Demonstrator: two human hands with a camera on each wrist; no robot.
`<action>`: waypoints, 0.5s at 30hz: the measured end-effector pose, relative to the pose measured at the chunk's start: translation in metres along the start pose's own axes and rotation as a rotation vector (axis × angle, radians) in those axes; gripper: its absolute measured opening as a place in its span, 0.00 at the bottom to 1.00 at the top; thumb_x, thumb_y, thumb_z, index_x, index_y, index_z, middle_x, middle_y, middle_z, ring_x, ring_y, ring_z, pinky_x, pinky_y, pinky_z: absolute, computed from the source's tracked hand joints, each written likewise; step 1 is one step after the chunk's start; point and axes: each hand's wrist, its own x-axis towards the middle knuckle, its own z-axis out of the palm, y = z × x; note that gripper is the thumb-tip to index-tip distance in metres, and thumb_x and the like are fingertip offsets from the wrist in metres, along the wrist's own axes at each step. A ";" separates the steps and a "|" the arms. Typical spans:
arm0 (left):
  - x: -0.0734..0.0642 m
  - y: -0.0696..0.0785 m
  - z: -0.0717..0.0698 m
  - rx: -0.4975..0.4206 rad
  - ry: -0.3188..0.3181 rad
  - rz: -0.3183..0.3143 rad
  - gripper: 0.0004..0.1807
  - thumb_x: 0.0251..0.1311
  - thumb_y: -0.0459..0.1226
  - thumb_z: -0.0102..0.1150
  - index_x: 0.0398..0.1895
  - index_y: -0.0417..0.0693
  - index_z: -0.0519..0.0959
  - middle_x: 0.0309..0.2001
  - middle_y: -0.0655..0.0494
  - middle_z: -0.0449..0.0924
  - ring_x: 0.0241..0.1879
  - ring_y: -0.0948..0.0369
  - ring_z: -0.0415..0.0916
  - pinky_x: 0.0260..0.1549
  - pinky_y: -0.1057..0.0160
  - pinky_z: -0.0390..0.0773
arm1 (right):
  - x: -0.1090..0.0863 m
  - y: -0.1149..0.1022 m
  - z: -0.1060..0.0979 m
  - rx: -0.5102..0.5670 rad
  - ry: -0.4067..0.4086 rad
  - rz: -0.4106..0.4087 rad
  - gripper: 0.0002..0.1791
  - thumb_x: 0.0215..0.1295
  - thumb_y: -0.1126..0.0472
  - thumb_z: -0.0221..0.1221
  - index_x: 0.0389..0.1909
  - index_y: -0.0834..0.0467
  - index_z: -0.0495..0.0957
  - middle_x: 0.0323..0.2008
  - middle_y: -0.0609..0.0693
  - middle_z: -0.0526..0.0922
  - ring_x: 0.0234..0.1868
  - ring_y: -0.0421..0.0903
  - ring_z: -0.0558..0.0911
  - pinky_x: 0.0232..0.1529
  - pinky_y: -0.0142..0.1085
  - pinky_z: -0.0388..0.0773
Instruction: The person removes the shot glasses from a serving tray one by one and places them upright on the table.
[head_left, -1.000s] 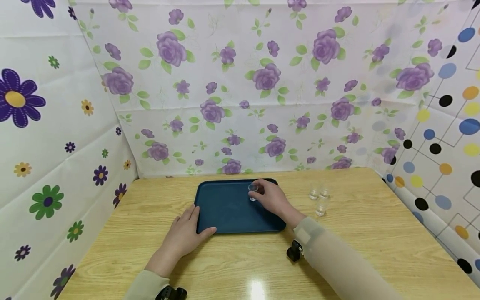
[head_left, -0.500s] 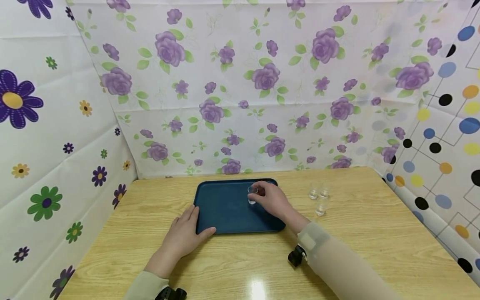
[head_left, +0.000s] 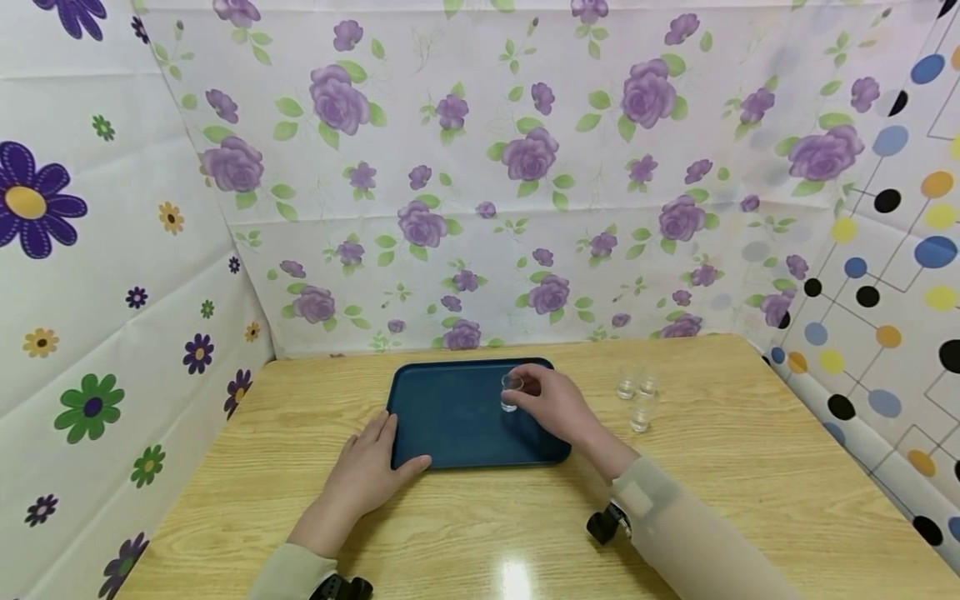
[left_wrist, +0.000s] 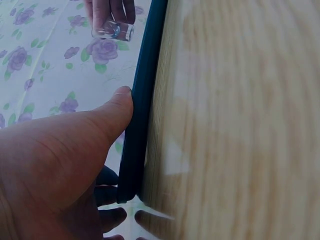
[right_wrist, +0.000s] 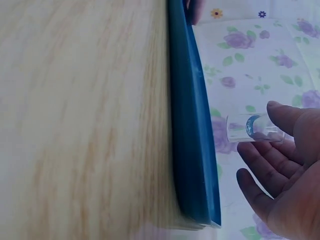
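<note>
My right hand pinches a small clear shot glass between thumb and fingers over the right part of a dark blue tray. In the right wrist view the shot glass is upright relative to the tray, its base a little above the tray's rim. My left hand rests at the tray's front left corner, fingers along the left edge and thumb stretched along the front edge. The left wrist view shows that thumb against the rim.
Several small clear glasses stand in a cluster right of the tray; one glass is nearest me. Below lies a wooden table. A floral sheet hangs behind it, with patterned sheets at both sides.
The right hand and the shot glass have shifted slightly right and toward me over the tray. My left hand has stayed at the tray's corner.
</note>
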 end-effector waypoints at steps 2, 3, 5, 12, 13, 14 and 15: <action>0.000 -0.001 0.001 0.000 0.002 0.002 0.58 0.75 0.67 0.62 0.87 0.31 0.57 0.85 0.29 0.53 0.84 0.33 0.53 0.80 0.27 0.51 | -0.002 -0.001 -0.002 -0.007 0.003 -0.005 0.18 0.76 0.47 0.72 0.61 0.48 0.87 0.50 0.43 0.88 0.52 0.43 0.87 0.54 0.46 0.88; 0.000 -0.001 0.001 0.000 0.003 0.003 0.58 0.75 0.67 0.62 0.87 0.31 0.57 0.85 0.29 0.53 0.84 0.33 0.53 0.80 0.26 0.51 | -0.004 -0.001 -0.003 -0.012 0.004 -0.007 0.17 0.77 0.47 0.72 0.60 0.48 0.87 0.50 0.43 0.88 0.52 0.43 0.87 0.55 0.46 0.88; 0.001 -0.002 0.002 0.002 0.005 0.002 0.58 0.75 0.67 0.62 0.87 0.31 0.57 0.85 0.29 0.53 0.84 0.33 0.53 0.80 0.26 0.52 | -0.007 -0.003 -0.006 -0.023 0.003 -0.011 0.17 0.76 0.48 0.72 0.59 0.48 0.87 0.49 0.43 0.88 0.53 0.44 0.88 0.55 0.46 0.88; 0.002 -0.003 0.004 0.000 0.004 -0.006 0.59 0.74 0.68 0.61 0.87 0.32 0.56 0.86 0.30 0.52 0.84 0.34 0.52 0.80 0.27 0.51 | -0.015 -0.003 -0.015 -0.035 0.009 -0.001 0.15 0.76 0.48 0.72 0.58 0.45 0.87 0.50 0.42 0.88 0.54 0.44 0.88 0.56 0.48 0.88; 0.003 -0.004 0.004 -0.001 0.002 -0.008 0.59 0.74 0.68 0.61 0.88 0.32 0.56 0.86 0.30 0.52 0.85 0.35 0.52 0.80 0.27 0.51 | -0.016 -0.003 -0.017 -0.029 0.009 0.000 0.15 0.76 0.48 0.72 0.58 0.45 0.87 0.50 0.42 0.88 0.54 0.44 0.88 0.56 0.48 0.88; 0.003 -0.004 0.003 -0.001 0.001 -0.009 0.59 0.74 0.68 0.61 0.88 0.32 0.56 0.86 0.30 0.52 0.85 0.35 0.51 0.81 0.27 0.50 | -0.018 -0.003 -0.018 -0.022 0.010 0.000 0.15 0.76 0.48 0.72 0.58 0.45 0.87 0.50 0.42 0.88 0.54 0.44 0.88 0.56 0.48 0.88; 0.003 -0.004 0.003 0.000 0.001 -0.010 0.59 0.74 0.68 0.61 0.88 0.32 0.56 0.86 0.31 0.51 0.85 0.35 0.51 0.81 0.28 0.50 | -0.019 -0.003 -0.020 -0.015 0.007 0.000 0.15 0.76 0.48 0.72 0.58 0.46 0.87 0.50 0.42 0.88 0.55 0.44 0.88 0.56 0.48 0.88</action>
